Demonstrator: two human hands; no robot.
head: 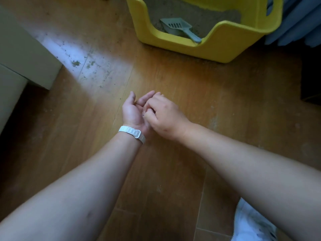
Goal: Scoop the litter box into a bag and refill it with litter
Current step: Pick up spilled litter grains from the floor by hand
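Note:
A yellow litter box (pixel 224 47) stands on the wooden floor at the top, holding grey-brown litter (pixel 196 18). A grey-blue slotted scoop (pixel 178 26) lies in it, its handle resting on the low front lip. Well in front of the box, my left hand (pixel 132 110) is turned palm up with relaxed fingers, a white band on its wrist. My right hand (pixel 165 117) lies over it, fingers curled down into the left palm, where a few dark specks show. I cannot tell whether the right fingers pinch anything. No bag is in view.
Scattered litter grains and smudges (pixel 81 63) lie on the sunlit floor patch at left. A pale cabinet or box (pixel 26 54) stands at the left edge. Blue fabric (pixel 295 23) hangs right of the box, with dark furniture (pixel 311 79) below it. White cloth (pixel 251 221) shows bottom right.

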